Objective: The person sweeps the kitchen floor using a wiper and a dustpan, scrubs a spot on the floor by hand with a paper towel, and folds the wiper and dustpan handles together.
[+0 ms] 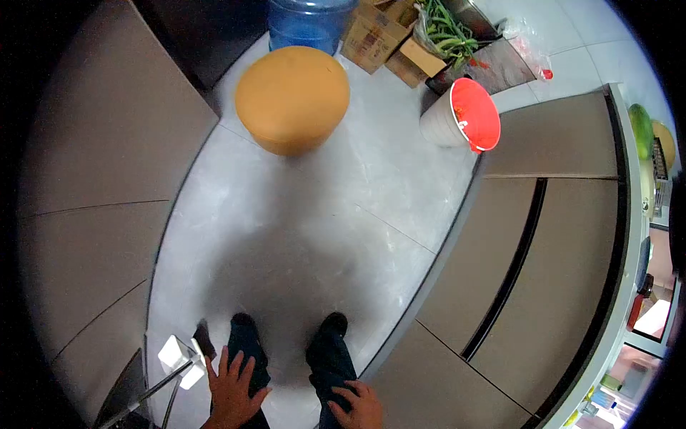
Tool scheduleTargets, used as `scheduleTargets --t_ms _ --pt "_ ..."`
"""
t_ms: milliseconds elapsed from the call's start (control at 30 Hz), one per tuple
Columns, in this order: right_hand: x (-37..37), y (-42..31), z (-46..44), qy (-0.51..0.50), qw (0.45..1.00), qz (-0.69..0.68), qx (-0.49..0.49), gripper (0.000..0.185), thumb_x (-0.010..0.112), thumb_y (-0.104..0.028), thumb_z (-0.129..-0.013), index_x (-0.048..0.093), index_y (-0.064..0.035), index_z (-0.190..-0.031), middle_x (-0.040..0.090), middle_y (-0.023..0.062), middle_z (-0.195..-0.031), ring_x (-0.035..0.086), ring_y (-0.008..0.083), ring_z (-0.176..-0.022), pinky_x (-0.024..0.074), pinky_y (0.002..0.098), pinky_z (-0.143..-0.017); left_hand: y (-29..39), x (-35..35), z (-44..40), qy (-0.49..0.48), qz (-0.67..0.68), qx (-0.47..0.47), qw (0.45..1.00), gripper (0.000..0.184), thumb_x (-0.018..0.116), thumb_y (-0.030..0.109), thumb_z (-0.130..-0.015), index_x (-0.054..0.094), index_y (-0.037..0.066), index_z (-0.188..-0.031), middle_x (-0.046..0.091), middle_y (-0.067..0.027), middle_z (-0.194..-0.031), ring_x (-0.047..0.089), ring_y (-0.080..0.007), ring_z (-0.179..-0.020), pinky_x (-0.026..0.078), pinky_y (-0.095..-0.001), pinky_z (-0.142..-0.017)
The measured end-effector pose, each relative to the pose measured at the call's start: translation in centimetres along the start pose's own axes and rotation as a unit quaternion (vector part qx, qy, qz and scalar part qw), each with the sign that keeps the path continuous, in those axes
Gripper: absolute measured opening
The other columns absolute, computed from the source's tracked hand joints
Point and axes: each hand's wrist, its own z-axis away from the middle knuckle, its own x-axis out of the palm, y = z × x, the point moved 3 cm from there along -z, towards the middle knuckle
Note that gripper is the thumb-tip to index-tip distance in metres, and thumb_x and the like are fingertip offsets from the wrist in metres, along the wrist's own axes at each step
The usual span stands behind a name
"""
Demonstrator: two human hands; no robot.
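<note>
At the bottom of the head view, my left hand (233, 392) is open with its fingers spread, over or beside my left trouser leg (245, 350). Nothing is in it. A white object with a thin metal rod (183, 360) stands just left of that hand. My right hand (359, 406) is over my right trouser leg (330, 361), its fingers apart and holding nothing. Both of my dark shoes point forward on the grey tiled floor (286, 236).
A round orange-tan stool (293, 96) stands ahead, with a blue water bottle (307, 25) behind it. Cardboard boxes (375, 36), green vegetables (450, 32) and a white bin with a red rim (446, 121) are farther right. Brown cabinets (564, 257) line both sides.
</note>
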Motion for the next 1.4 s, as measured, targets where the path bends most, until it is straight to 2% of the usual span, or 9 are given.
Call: scheduleTargets --t_ms 100,500,700,867,933,1000,1133,1167,1400 --pt "2.1 1.1 0.1 -0.16 0.984 0.061 0.053 0.038 0.057 -0.033 -0.085 0.06 -0.0083 -0.114 0.055 0.0191 -0.114 0.052 0.0353 -0.108 0.0406 0.0407 -0.095 -0.9 0.3 0.0 0.054 0.047 -0.068 0.995 0.069 0.056 0.053 -0.08 0.048 0.002 -0.126 0.036 -0.0206 -0.135 0.018 -0.0372 -0.134 0.0 -0.0608 -0.106" --pt "3.4 0.9 8.1 -0.1 0.985 0.138 0.026 0.025 0.059 -0.034 -0.08 0.066 -0.0148 -0.095 0.058 0.0116 -0.1 0.056 0.0327 -0.094 0.0501 0.0447 -0.076 -1.8 4.2 8.9 0.114 0.017 -0.024 0.993 0.054 0.056 0.045 -0.081 0.058 0.001 -0.112 0.054 -0.0152 -0.119 0.044 -0.0322 -0.118 0.01 -0.0607 -0.106" --pt "6.6 1.1 13.0 -0.068 0.984 0.164 -0.02 0.03 0.06 -0.034 -0.079 0.061 -0.0151 -0.102 0.053 0.0123 -0.1 0.053 0.0311 -0.095 0.0478 0.0508 -0.075 0.1 2.2 17.7 0.17 0.093 0.055 0.98 0.042 0.06 0.035 -0.08 0.057 0.002 -0.106 0.059 -0.0175 -0.101 0.055 -0.0352 -0.096 0.04 -0.0483 -0.091" --pt "3.4 -3.2 14.8 -0.021 0.987 0.156 -0.031 0.027 0.058 -0.03 -0.081 0.064 -0.0128 -0.101 0.057 0.0138 -0.11 0.055 0.0309 -0.099 0.0461 0.0469 -0.079 -0.9 1.7 24.7 0.053 0.142 -0.074 0.986 0.04 0.056 0.037 -0.083 0.058 0.005 -0.105 0.056 -0.0199 -0.106 0.053 -0.0356 -0.101 0.043 -0.0486 -0.087" --pt "3.1 -2.4 14.5 -0.087 0.991 0.036 -0.094 0.03 0.057 -0.035 -0.083 0.065 -0.0104 -0.098 0.063 0.0157 -0.095 0.057 0.0345 -0.09 0.0483 0.042 -0.076 -1.3 0.9 27.1 -0.044 0.143 -0.143 0.978 0.039 0.054 0.035 -0.083 0.06 0.004 -0.106 0.058 -0.0186 -0.106 0.053 -0.0355 -0.104 0.043 -0.0476 -0.088" --pt "1.5 -3.1 13.5 -0.171 0.984 -0.007 0.039 0.033 0.055 -0.035 -0.085 0.064 -0.0068 -0.1 0.064 0.017 -0.096 0.059 0.034 -0.087 0.0473 0.0402 -0.076 -2.1 1.5 29.6 -0.068 0.154 -0.218 0.961 0.037 0.053 0.035 -0.084 0.06 0.005 -0.105 0.057 -0.019 -0.108 0.052 -0.0352 -0.106 0.043 -0.0471 -0.089" --pt "1.6 3.1 8.8 -0.188 0.979 -0.016 -0.08 0.033 0.054 -0.033 -0.087 0.063 -0.0043 -0.101 0.064 0.0104 -0.088 0.06 0.018 -0.071 0.0477 0.0313 -0.064 -1.0 1.8 35.3 0.12 0.225 -0.3 0.919 0.036 0.054 0.035 -0.084 0.06 0.008 -0.106 0.06 -0.0157 -0.106 0.055 -0.0329 -0.103 0.045 -0.0439 -0.086" --pt "0.2 2.7 8.0 -0.251 0.968 -0.011 0.003 0.03 0.055 -0.03 -0.087 0.063 -0.0046 -0.101 0.063 0.0068 -0.082 0.058 0.0135 -0.067 0.0467 0.0277 -0.06 -0.3 2.1 37.1 0.142 0.261 -0.32 0.899 0.037 0.054 0.036 -0.084 0.06 0.008 -0.107 0.059 -0.0151 -0.107 0.054 -0.032 -0.103 0.045 -0.0431 -0.087" --pt "-8.2 -1.3 2.7 -0.312 0.949 0.051 -0.012 0.027 0.057 -0.024 -0.085 0.063 0.0007 -0.094 0.064 0.0108 -0.076 0.061 0.0192 -0.066 0.0492 0.0325 -0.061 5.7 12.1 43.9 0.17 0.488 -0.448 0.73 0.04 0.056 0.038 -0.083 0.061 0.007 -0.107 0.065 -0.0145 -0.099 0.06 -0.0301 -0.095 0.047 -0.0389 -0.085"
